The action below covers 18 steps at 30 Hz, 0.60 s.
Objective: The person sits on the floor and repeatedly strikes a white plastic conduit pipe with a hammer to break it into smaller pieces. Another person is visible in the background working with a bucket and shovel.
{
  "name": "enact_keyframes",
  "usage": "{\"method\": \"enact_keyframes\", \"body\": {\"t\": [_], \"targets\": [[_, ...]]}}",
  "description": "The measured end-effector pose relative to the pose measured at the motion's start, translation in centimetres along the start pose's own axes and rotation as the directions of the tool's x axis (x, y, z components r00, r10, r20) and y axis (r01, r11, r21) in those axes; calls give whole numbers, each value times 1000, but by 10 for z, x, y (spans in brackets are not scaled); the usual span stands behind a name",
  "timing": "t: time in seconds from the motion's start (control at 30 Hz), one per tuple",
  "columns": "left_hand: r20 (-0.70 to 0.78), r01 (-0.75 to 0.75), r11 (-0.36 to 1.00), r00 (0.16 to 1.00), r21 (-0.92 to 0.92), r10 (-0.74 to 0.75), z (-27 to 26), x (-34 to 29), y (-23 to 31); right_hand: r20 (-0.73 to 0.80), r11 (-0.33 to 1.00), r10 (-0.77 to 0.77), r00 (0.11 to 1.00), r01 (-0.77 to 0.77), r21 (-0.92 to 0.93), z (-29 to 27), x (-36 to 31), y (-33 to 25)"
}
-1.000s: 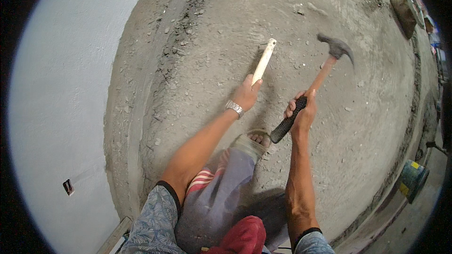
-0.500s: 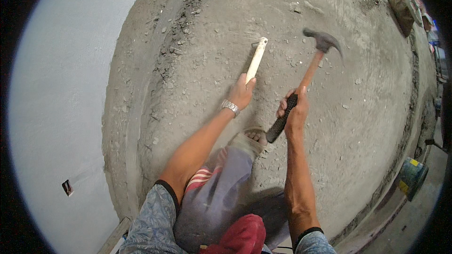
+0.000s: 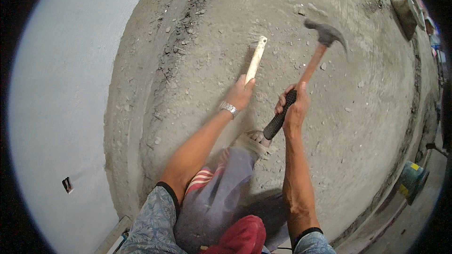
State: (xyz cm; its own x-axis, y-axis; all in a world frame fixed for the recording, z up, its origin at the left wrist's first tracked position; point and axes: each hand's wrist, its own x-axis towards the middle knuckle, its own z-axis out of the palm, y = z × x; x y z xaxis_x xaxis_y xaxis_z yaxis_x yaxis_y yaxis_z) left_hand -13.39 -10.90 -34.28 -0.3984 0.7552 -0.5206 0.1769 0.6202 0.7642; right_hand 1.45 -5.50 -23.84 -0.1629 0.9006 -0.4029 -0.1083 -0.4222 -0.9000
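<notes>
My left hand (image 3: 240, 95), with a metal watch on its wrist, is closed round the lower end of a short off-white stick (image 3: 255, 60). A dark spot marks the stick's far end; whether it is wood or plastic I cannot tell. To the right, my right hand (image 3: 295, 106) grips a claw hammer (image 3: 314, 63) by its black textured grip. Its orange shaft slants up and right to a dark head, which is apart from the stick. The grip's lower end appears close to my foot (image 3: 258, 137).
Rough grey concrete (image 3: 339, 131) with scattered chips lies all around. A crumbled strip (image 3: 176, 49) runs beside the pale wall (image 3: 61, 89), which has a small opening (image 3: 68, 185). At the right stand a dark green container (image 3: 413, 181) and a sack (image 3: 405, 16).
The hammer's head has shifted slightly right, its grip's lower end slightly left. My left hand still holds the stick in nearly the same place. The view has shifted a little.
</notes>
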Motion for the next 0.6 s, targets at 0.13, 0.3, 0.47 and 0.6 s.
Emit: {"method": "enact_keyframes", "body": {"t": [0.13, 0.3, 0.47, 0.6], "targets": [[-28, -32, 997, 999, -76, 30, 3, 6, -1, -52, 992, -122, 991, 123, 10, 11, 3, 32], [20, 74, 981, 997, -177, -72, -7, 1, 3, 119, 931, 291, 949, -252, -265, -11, 33, 51], [7, -100, 995, 995, -7, 100, 0, 7, 3, -1, 988, 143, 990, -143, -59, -20, 11, 15], [68, -62, 997, 996, -40, 64, 13, 14, 13, -106, 978, -69, 992, 88, 191, -3, -3, 7]]}}
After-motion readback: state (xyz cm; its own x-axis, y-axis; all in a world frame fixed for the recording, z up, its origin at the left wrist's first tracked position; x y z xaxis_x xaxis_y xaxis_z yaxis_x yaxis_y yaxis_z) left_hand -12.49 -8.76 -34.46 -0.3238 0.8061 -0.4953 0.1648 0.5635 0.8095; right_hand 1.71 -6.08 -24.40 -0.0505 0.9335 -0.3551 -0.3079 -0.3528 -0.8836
